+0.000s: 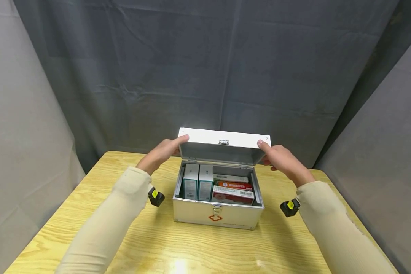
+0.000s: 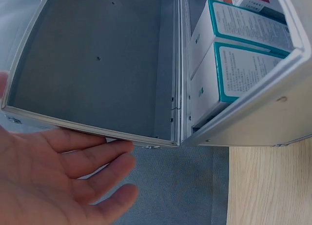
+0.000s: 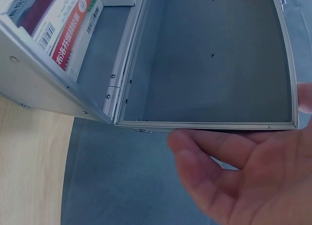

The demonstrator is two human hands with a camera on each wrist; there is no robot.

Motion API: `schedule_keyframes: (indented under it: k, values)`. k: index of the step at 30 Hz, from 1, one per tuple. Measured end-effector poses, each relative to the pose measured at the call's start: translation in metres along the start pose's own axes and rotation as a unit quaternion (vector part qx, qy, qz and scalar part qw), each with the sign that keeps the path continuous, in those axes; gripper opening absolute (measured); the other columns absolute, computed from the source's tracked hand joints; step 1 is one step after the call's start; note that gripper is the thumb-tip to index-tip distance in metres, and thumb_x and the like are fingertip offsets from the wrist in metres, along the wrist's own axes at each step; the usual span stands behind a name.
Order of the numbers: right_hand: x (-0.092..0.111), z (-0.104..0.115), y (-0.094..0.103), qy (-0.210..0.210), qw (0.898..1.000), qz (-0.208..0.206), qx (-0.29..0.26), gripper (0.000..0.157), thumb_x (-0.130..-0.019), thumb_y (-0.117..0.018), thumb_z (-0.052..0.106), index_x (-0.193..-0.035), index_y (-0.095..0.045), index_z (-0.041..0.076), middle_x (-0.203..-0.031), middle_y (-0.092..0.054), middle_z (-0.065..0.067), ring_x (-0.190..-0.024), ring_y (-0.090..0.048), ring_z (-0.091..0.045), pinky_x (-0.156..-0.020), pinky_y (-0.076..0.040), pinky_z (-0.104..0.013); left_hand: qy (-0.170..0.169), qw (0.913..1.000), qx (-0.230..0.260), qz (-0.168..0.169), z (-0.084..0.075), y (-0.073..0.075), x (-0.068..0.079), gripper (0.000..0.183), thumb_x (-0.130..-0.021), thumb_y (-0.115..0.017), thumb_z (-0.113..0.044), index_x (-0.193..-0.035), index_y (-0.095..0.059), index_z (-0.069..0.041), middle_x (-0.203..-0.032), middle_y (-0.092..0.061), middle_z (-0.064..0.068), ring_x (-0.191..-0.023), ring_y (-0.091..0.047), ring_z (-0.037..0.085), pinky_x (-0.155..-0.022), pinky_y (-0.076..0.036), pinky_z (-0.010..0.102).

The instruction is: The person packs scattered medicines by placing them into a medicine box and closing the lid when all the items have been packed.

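A silver metal medicine box with an orange cross on its front stands on the table, its hinged lid raised. At the lid's left corner, my left hand holds it, thumb on the front edge and fingers along the side. My right hand grips the opposite corner the same way, its fingers bent under the lid's side. Inside the box, two white-and-teal cartons stand upright on the left. A red-and-white carton, an orange carton and a pale carton fill the right.
The wooden table extends around the box. A dark grey curtain hangs behind it, with light grey panels at both sides. A metal latch sits on the box front, its catch on the lid.
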State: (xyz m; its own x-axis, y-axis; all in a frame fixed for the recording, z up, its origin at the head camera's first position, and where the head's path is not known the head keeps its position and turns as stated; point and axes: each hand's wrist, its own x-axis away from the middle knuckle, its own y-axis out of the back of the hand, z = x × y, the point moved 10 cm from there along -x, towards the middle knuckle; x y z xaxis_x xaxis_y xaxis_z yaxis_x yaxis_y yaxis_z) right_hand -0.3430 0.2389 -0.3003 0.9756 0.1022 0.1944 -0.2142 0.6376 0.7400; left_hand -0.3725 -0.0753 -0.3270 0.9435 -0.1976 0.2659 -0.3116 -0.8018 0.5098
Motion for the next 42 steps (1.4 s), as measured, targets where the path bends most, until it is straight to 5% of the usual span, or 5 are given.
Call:
schedule_keyframes:
  k: [7,16,42]
  values:
    - [0.006,0.000,-0.002,0.012,1.000,-0.015,0.008,0.092,-0.085,-0.022,0.073,-0.137,-0.035,-0.002,-0.132,-0.046,-0.024,-0.117,-0.050,-0.036,-0.092,-0.046,-0.046,-0.016,0.9998,-0.001,-0.015,0.000,0.000,0.006,0.098,-0.071,-0.038,-0.083,-0.143,-0.030,-0.016,-0.148,-0.030,0.004,-0.138,-0.025,0.029,-0.110,-0.022,0.058]
    - [0.016,-0.006,-0.008,0.026,0.999,-0.034,0.009,0.089,-0.085,-0.024,0.072,-0.131,-0.041,-0.002,-0.125,-0.051,-0.022,-0.111,-0.053,-0.033,-0.088,-0.048,-0.042,-0.049,0.9980,-0.013,-0.038,-0.003,-0.003,0.012,0.096,-0.077,-0.043,-0.075,-0.144,-0.028,-0.008,-0.150,-0.029,0.012,-0.138,-0.027,0.031,-0.110,-0.026,0.054]
    - [0.032,-0.022,-0.012,0.049,0.997,-0.062,0.011,0.082,-0.087,-0.028,0.069,-0.133,-0.041,0.002,-0.129,-0.049,-0.024,-0.110,-0.055,-0.035,-0.086,-0.048,-0.044,-0.097,0.9920,-0.044,-0.068,-0.003,-0.009,0.022,0.085,-0.076,-0.050,-0.072,-0.135,-0.046,-0.011,-0.141,-0.044,0.010,-0.131,-0.040,0.030,-0.104,-0.037,0.050]
